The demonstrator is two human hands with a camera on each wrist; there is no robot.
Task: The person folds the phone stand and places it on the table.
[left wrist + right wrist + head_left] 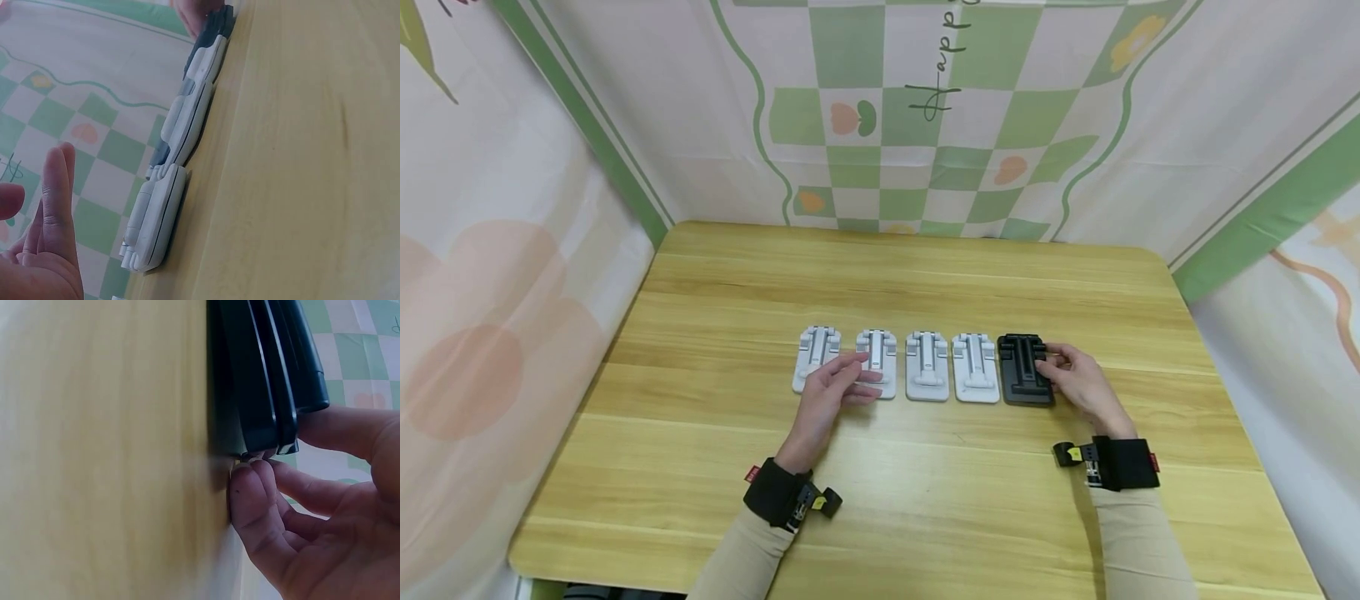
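Note:
A row of folded phone stands lies across the table, several white ones and a black one at the right end. My right hand point(1078, 383) grips the black phone stand point(1021, 371) by its right edge, thumb on top. In the right wrist view, the fingertips point(247, 494) curl at that stand's lower edge, close to the tabletop. My left hand point(835, 392), fingers extended and holding nothing, hovers by the two leftmost stands. It partly covers the far-left white stand point(817, 343) and the white stand beside it point(887, 385). Two more white stands point(927, 383) show fully.
The wooden table point(925, 508) has rounded corners and meets a green-and-white checked cloth point(910, 167) at its back edge. Pale patterned cloth point(512, 333) hangs at both sides. Dark items point(617, 592) show below the table's front left edge.

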